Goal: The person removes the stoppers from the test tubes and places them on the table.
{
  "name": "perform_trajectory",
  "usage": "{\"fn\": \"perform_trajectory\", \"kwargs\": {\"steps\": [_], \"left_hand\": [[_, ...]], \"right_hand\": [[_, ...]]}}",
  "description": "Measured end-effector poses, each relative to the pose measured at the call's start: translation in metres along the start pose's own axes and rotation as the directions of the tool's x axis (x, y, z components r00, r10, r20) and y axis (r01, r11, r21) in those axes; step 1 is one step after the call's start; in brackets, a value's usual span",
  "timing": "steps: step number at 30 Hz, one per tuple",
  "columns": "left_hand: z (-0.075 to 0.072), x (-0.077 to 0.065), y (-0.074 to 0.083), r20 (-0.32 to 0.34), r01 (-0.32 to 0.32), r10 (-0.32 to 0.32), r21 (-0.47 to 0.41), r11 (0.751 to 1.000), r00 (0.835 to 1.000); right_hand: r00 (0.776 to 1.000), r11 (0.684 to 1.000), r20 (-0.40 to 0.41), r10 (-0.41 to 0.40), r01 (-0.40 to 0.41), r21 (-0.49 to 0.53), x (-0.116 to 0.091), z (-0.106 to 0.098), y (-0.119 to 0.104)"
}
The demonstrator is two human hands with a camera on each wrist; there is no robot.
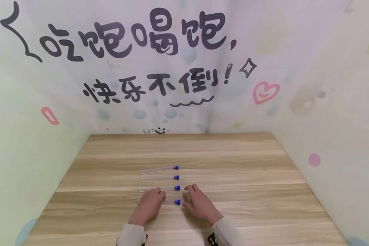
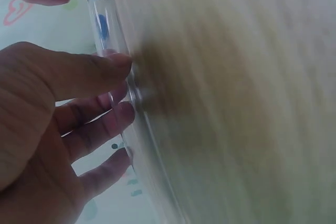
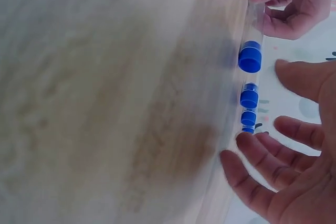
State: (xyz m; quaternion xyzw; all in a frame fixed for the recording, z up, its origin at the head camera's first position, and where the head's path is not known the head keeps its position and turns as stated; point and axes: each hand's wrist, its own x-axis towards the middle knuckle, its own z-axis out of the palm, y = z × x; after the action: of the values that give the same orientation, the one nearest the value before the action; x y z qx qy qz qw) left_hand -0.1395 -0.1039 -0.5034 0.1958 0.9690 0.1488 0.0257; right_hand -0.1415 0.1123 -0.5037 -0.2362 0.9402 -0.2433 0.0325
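Note:
Several clear test tubes with blue caps lie in a row on the wooden table, caps to the right. My left hand [image 1: 148,205] is over the nearest test tube [image 1: 177,202], its thumb on the near side and its fingers on the far side, holding the tube's middle. Its fingertips reach close to the second tube [image 1: 177,188]. In the left wrist view, fingers show through the clear wall of the held tube [image 2: 106,6]. Right of the caps, my right hand [image 1: 200,205] has its fingers spread and loosely bent, apart from the nearest cap [image 3: 250,59], with nothing in it.
Two more test tubes, the third [image 1: 176,177] and the farthest [image 1: 176,167], lie farther back, the farthest slightly slanted. The wooden table [image 1: 233,160] meets a printed backdrop [image 1: 203,116] at the back and on both sides.

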Motion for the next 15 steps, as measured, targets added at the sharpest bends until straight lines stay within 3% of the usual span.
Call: {"fn": "perform_trajectory", "kwargs": {"steps": [7, 15], "left_hand": [[-0.001, -0.001, 0.005, -0.036, -0.049, 0.052, 0.076, 0.996, 0.998], [-0.005, -0.004, 0.014, -0.109, -0.121, 0.135, 0.128, 0.984, 0.985]], "right_hand": [[0.998, 0.995, -0.057, -0.041, 0.035, -0.093, -0.001, 0.001, 0.0], [0.988, 0.984, -0.129, -0.08, 0.058, -0.167, -0.005, -0.001, -0.001]]}}
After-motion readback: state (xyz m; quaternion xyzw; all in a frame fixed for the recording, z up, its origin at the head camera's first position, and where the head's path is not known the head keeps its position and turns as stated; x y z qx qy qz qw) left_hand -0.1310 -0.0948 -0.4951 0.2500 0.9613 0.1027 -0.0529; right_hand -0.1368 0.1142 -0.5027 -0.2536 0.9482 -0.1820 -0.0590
